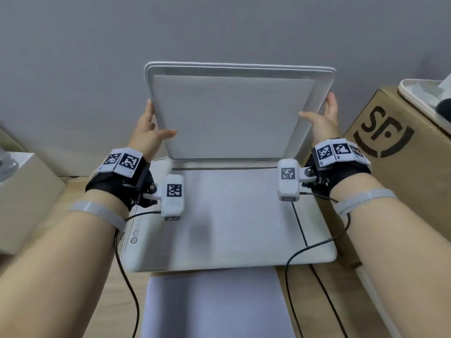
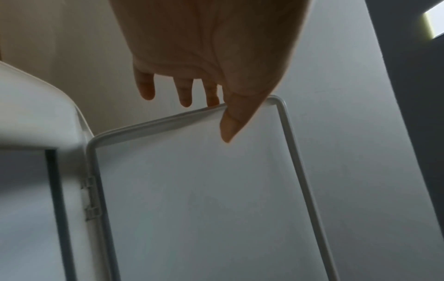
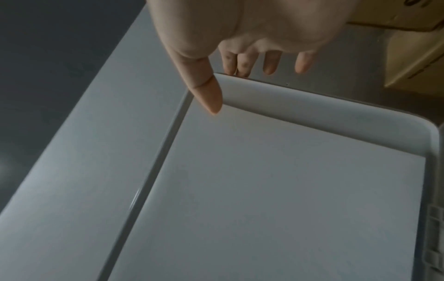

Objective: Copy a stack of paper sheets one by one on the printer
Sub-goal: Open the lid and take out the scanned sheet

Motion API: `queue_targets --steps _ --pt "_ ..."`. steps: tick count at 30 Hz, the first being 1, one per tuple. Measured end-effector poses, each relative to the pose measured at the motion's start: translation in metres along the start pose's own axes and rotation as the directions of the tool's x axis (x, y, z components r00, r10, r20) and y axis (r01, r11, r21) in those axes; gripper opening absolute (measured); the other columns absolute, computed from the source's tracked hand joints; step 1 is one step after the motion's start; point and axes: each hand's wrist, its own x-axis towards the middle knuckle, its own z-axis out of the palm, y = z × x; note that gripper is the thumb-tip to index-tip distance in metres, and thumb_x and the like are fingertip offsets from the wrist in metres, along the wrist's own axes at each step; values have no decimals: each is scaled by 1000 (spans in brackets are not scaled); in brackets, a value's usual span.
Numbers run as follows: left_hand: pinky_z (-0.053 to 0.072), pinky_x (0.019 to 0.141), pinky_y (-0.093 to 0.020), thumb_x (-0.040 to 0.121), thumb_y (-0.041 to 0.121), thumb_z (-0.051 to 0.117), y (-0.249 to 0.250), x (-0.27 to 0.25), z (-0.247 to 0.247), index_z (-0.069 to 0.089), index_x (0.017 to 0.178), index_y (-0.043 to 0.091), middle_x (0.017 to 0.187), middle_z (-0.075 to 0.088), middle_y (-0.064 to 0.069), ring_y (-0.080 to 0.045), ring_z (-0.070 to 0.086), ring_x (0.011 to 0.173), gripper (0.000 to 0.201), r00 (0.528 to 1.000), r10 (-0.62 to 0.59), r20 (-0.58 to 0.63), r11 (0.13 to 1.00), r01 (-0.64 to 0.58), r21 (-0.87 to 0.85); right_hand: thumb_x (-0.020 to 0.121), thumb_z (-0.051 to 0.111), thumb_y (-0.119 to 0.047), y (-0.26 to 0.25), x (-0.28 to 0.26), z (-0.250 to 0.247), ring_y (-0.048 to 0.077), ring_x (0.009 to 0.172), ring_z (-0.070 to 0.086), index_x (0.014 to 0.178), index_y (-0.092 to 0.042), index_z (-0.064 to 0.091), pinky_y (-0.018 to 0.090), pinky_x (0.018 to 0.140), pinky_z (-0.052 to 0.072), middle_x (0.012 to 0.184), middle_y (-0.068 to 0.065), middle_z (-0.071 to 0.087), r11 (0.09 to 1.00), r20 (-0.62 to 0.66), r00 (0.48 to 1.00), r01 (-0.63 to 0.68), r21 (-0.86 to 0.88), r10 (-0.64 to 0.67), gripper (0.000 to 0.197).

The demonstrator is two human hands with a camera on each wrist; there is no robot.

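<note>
The white printer [image 1: 146,254] sits on a wooden table with its lid [image 1: 231,113] raised nearly upright. The scanner glass [image 1: 231,211] below lies exposed; I cannot tell if a sheet is on it. My left hand [image 1: 156,123] pinches the lid's left edge, thumb on the inner face and fingers behind. My right hand [image 1: 322,113] pinches the right edge the same way. The left wrist view shows the left hand [image 2: 221,117] at the lid [image 2: 204,190] rim. In the right wrist view, the right hand [image 3: 221,89] holds the lid [image 3: 276,180] edge. White paper [image 1: 214,303] lies in front of the printer.
A cardboard box [image 1: 395,152] with a black logo stands close on the right, with a white tray [image 1: 419,93] on top. A pale box [image 1: 22,191] sits at the left. A grey wall rises just behind the lid. Round buttons [image 1: 134,236] are on the printer's left front.
</note>
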Motion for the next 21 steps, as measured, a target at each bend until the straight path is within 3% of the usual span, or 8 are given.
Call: queue_targets --steps 4,8,10,13,16,18,21 --pt "19 112 -33 77 7 68 2 24 5 17 152 23 155 23 0 -16 25 142 92 999 -41 28 998 40 44 85 58 3 11 24 10 14 137 31 149 -16 18 22 104 30 152 0 29 993 26 999 -34 -117 37 78" --pt "22 116 -46 46 40 74 -18 62 -2 22 150 25 152 32 0 -18 33 139 117 997 -54 58 987 45 155 87 56 5 15 37 13 14 142 21 150 -13 13 20 107 24 156 2 19 984 48 997 -50 -173 59 78" --pt "29 114 -47 42 44 73 -26 76 -3 26 148 21 149 34 -5 -24 38 136 118 997 -67 34 978 58 203 87 55 4 15 39 12 14 142 21 150 -12 13 19 105 24 155 2 20 980 55 997 -48 -192 59 77" --pt "31 113 -44 49 38 75 -7 58 6 20 150 18 150 27 -10 -28 37 135 117 998 -69 6 963 65 260 87 57 1 14 38 7 16 141 24 150 -13 16 24 108 25 155 2 23 975 67 995 -57 -216 73 76" --pt "22 117 -37 79 16 72 2 37 11 5 153 17 155 14 -13 -25 24 141 100 997 -70 -10 950 70 304 85 62 -5 15 27 -1 20 140 27 148 -19 23 31 111 27 154 1 23 962 53 993 -90 -258 107 75" --pt "19 118 -36 86 11 67 3 17 8 4 153 15 156 7 -11 -23 20 143 93 997 -69 -24 943 73 325 83 66 -9 21 13 -10 21 137 32 145 -19 30 36 112 30 152 3 28 938 59 988 -117 -327 144 72" --pt "26 110 -24 86 7 65 -7 -31 2 15 152 15 152 23 -6 -19 31 136 83 992 -115 44 946 96 310 84 67 -14 39 -15 -27 22 129 41 142 -15 36 36 104 40 145 5 38 840 125 952 -180 -512 280 65"
